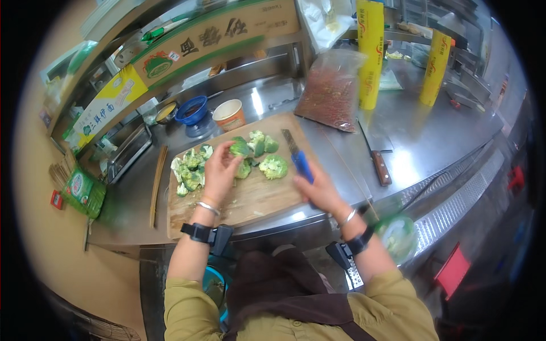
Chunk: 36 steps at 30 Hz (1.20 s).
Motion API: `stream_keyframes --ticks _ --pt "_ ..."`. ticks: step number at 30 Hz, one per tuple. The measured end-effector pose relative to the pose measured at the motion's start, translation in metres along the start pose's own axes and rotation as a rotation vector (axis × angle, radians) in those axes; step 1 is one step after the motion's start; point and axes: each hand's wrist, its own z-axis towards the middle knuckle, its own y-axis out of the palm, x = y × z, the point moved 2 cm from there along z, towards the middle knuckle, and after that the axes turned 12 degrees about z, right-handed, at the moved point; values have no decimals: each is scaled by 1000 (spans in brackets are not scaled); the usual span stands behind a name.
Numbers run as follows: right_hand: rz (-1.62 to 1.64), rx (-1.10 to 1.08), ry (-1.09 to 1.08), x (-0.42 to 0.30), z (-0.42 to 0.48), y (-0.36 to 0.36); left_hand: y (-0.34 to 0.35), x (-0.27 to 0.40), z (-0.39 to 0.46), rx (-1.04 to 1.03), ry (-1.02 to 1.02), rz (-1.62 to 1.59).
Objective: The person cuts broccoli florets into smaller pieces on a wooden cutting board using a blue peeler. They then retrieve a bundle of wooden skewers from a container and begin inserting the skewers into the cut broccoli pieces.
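My left hand [222, 164] has its fingers on a broccoli piece [240, 147] above the wooden cutting board [260, 200]. In my right hand [320, 187] is a knife with a blue handle [302, 165]; its dark, speckled blade points away from me over the board's right part. A large broccoli floret [273, 166] lies between the hands. Beyond it sit more broccoli pieces [262, 143]. Left of my left hand, a pile of cut florets [191, 169] covers the board's left side.
Bamboo skewers [158, 185] lie left of the board. Behind it stand a paper cup [227, 115] and a blue bowl [191, 110]. A bag of dark red contents [330, 91], a cleaver [379, 160] and yellow cling film boxes [369, 55] are to the right.
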Motion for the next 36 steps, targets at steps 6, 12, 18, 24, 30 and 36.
stream_keyframes --ticks 6,12,18,24,30,36 --pt "34 19 7 5 0 -2 -54 -22 -16 -45 -293 -801" --pt "43 5 12 2 0 1 -80 -63 3 80 -206 -277" --pt "15 1 30 -6 -1 2 -63 -60 22 39 54 474" --pt "49 -14 42 1 1 -1 -34 -48 33 71 362 827" --pt "0 -28 25 -1 0 0 -19 -59 43 -10 356 895" --pt "31 -50 27 -1 0 -2 -18 -49 62 50 158 489"
